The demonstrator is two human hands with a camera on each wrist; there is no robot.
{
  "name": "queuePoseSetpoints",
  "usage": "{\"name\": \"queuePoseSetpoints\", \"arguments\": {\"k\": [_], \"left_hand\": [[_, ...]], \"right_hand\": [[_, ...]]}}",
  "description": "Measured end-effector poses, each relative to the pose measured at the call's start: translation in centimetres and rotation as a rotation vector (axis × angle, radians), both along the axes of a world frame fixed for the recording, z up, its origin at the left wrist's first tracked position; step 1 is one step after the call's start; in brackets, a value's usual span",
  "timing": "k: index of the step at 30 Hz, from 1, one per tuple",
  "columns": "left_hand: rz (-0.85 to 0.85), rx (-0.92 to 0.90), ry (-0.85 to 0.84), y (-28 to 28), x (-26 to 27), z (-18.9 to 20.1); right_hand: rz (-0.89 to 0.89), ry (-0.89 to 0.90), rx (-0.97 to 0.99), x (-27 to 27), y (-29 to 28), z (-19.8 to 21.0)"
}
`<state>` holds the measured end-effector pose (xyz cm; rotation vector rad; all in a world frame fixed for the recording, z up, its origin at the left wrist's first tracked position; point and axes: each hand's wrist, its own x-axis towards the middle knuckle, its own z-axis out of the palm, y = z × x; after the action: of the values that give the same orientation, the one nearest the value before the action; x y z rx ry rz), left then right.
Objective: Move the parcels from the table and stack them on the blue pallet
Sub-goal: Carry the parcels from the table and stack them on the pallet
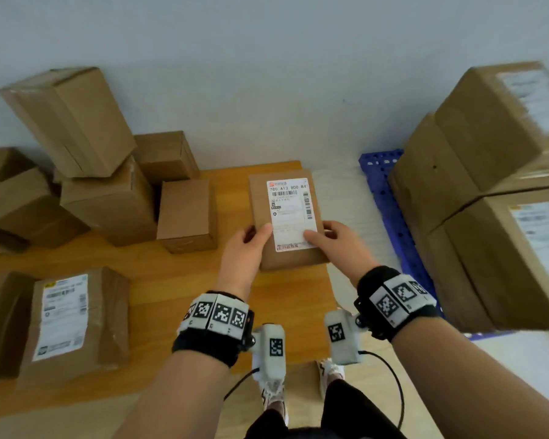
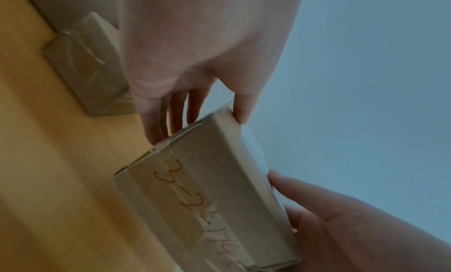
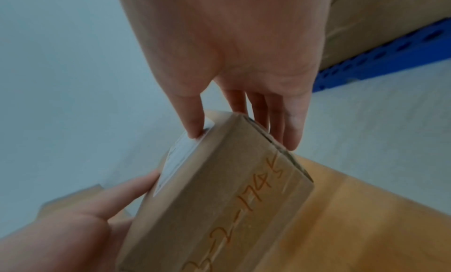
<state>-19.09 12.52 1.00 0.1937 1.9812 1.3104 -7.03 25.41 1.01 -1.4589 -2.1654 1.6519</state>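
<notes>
A small flat brown parcel (image 1: 284, 198) with a white shipping label is held over the right end of the wooden table (image 1: 178, 280). My left hand (image 1: 251, 245) grips its left side, thumb on the label and fingers down the edge. My right hand (image 1: 333, 245) grips its right side the same way. The left wrist view shows the parcel (image 2: 207, 189) with orange handwriting on its near face, my left hand's fingers (image 2: 156, 129) along its edge. From the right wrist I see the parcel (image 3: 219, 199) pinched between thumb and fingers (image 3: 290, 133). The blue pallet (image 1: 393, 217) lies to the right.
Large stacked boxes (image 1: 488, 191) cover most of the pallet. Several brown boxes (image 1: 108, 185) are piled at the table's back left, and a labelled parcel (image 1: 73, 321) lies at the front left. A strip of pale floor (image 1: 342, 191) separates table and pallet.
</notes>
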Motion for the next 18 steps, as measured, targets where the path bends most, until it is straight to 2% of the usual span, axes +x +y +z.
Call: {"name": "queuePoseSetpoints", "arguments": {"k": [9,18], "left_hand": [[-0.007,0.278,0.152,4.3,3.5,9.6],[0.069,0.505,0.25,9.4,14.1,17.9]], "right_hand": [[-0.103,0.28,0.124,4.6,3.5,9.8],[-0.077,0.454,0.283,15.3,7.6,19.1]]}}
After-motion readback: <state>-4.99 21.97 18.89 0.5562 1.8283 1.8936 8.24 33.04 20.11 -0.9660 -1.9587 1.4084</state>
